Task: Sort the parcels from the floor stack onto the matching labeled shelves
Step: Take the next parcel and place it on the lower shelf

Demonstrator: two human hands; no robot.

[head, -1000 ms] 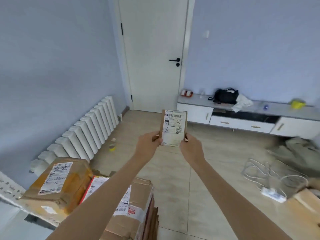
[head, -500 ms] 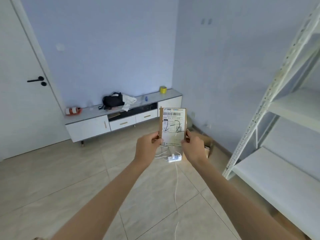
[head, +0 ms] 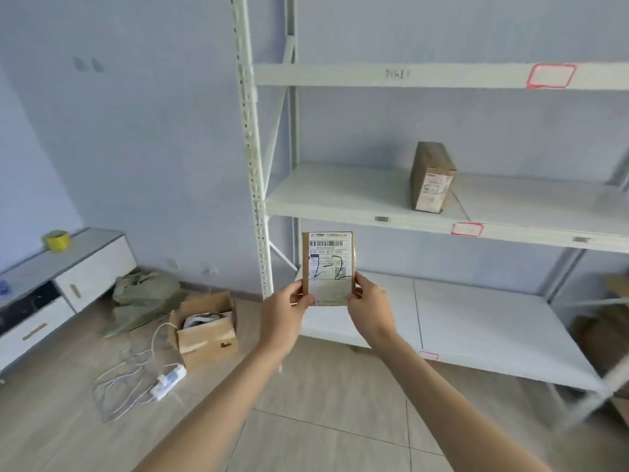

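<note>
At frame centre, the left hand (head: 284,310) and right hand (head: 369,306) pinch the lower edges of a small parcel (head: 329,265), held upright before the white shelves (head: 357,199). Another parcel (head: 431,177) stands on the middle shelf, upper right.

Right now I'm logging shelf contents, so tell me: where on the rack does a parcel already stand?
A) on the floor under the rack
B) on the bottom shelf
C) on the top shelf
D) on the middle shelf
D: one brown parcel stands upright on the middle shelf, while the small parcel is held by the left hand and right hand in front of the rack.
</note>
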